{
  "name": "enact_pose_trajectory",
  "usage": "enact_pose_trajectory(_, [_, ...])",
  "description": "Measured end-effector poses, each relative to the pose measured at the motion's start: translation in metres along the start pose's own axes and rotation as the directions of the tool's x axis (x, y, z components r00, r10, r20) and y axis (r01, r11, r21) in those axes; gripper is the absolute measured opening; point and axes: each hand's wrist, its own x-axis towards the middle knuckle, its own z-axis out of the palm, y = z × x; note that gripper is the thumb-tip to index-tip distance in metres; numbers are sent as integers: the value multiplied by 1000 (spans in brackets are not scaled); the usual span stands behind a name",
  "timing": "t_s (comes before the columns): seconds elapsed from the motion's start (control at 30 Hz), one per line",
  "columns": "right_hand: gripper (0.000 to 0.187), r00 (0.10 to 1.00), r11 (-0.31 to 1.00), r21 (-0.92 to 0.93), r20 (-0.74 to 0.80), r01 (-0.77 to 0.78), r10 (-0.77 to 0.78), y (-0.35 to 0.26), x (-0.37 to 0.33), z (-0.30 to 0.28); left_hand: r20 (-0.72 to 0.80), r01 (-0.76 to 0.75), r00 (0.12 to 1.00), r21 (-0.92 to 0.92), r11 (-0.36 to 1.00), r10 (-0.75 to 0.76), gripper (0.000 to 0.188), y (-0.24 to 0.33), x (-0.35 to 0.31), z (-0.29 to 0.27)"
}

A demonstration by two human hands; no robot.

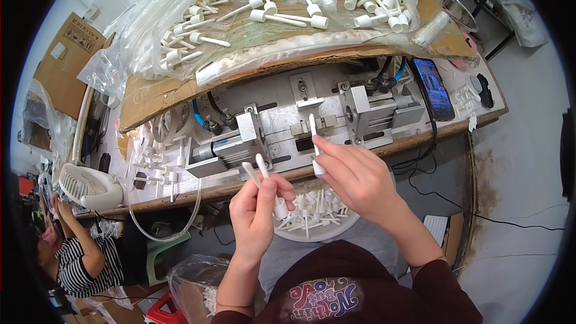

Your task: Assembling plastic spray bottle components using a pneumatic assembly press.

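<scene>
My left hand [255, 207] is closed around a few white applicator caps [262, 166], ribbed caps with long round-tipped stems; the stems stick up past the thumb and one cap shows under the fingers. Pinched in my right hand [360, 174] is another white applicator cap [312, 123], its stem pointing up and its cap end toward me. That stem's tip lies over the small metal holder [326, 125] in the middle of the bench fixture. On either side of the holder stand metal clamp units with air cylinders, a left one [249, 135] and a right one [358, 111].
Behind the fixture, a cardboard shelf [162, 101] bears a plastic-lined heap of applicator caps [312, 9]. A basin [321, 235] of them sits below my hands. A phone [433, 90] lies at right, a white fan [90, 186] at left. Another person [90, 258] sits far left.
</scene>
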Motion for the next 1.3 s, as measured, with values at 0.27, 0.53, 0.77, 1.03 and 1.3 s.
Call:
enact_pose_trajectory(0.27, [18,996,974,-212,64,79,-67,6,4,16,-12,31,999,-161,987,-33,32,-5,-7,-5])
enact_pose_trajectory(0.53, [17,987,962,-253,149,101,-64,2,18,9,31,57,998,-287,956,-50,31,-9,-9,-4])
enact_pose_trajectory(0.77, [21,984,977,-203,176,62,-26,3,18,6,35,53,998,-285,957,-44,29,-11,-9,-6])
enact_pose_trajectory(1.03, [18,978,966,-240,204,99,-49,4,16,1,8,41,999,-234,971,-41,28,-15,-10,-6])
enact_pose_trajectory(1.3, [18,980,972,-225,198,67,-22,4,18,4,-58,31,997,-189,982,-43,29,-17,-8,1])
